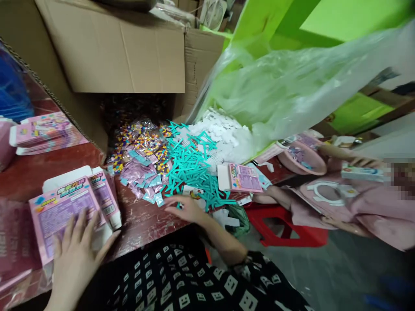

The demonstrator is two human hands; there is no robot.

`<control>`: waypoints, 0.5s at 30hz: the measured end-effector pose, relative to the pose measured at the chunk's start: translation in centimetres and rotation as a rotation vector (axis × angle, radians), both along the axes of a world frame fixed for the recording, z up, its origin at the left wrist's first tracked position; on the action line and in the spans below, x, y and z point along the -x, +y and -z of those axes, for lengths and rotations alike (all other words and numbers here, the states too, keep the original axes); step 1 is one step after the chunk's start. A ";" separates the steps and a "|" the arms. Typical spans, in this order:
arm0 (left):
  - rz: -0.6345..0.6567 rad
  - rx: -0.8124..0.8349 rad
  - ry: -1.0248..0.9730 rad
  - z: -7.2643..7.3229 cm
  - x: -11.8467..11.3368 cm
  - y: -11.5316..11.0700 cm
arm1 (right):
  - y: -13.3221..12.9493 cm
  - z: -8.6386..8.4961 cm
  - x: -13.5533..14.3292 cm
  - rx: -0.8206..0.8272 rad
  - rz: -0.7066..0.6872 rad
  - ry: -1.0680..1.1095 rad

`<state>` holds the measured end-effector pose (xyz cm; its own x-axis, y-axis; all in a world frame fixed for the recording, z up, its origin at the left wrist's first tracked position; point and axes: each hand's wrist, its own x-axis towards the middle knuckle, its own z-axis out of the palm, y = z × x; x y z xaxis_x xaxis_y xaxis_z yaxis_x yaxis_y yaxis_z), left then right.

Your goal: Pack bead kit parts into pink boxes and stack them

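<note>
My left hand (76,248) lies with fingers spread on a pink and purple printed box (66,216). Beside that box, more of the same boxes (105,194) are stacked. My right hand (188,209) hovers at the table's front edge, its fingers stretched out and slightly apart. Nearest to it are a heap of teal plastic sticks (186,168) and a pile of small lilac and light blue sachets (142,172). A tiny dark and blue bit shows between the fingers; whether they touch it is unclear. Further right, another pink box (244,178) has its white flap out.
Tiny coloured beads (139,134) spill out of a large cardboard carton (129,47). White pieces (220,134) lie beneath clear plastic sheeting (275,82). At right, a person in pink (324,194) holds a small box near a pink basin (303,160). A red stool (292,229) stands below.
</note>
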<state>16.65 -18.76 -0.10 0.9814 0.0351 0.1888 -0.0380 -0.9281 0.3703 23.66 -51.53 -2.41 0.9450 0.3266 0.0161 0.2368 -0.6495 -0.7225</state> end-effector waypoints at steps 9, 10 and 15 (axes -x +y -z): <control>0.086 -0.057 -0.078 1.8 -0.6 0.0 | -24.9 -5.0 -9.5 0.610 0.502 0.090; 0.090 -0.022 -0.094 1.4 -0.4 -1.0 | -24.8 -4.5 -10.3 0.662 0.503 0.112; 0.226 0.079 -0.136 0.6 1.3 -6.4 | -21.4 -4.5 -12.3 0.890 0.507 0.123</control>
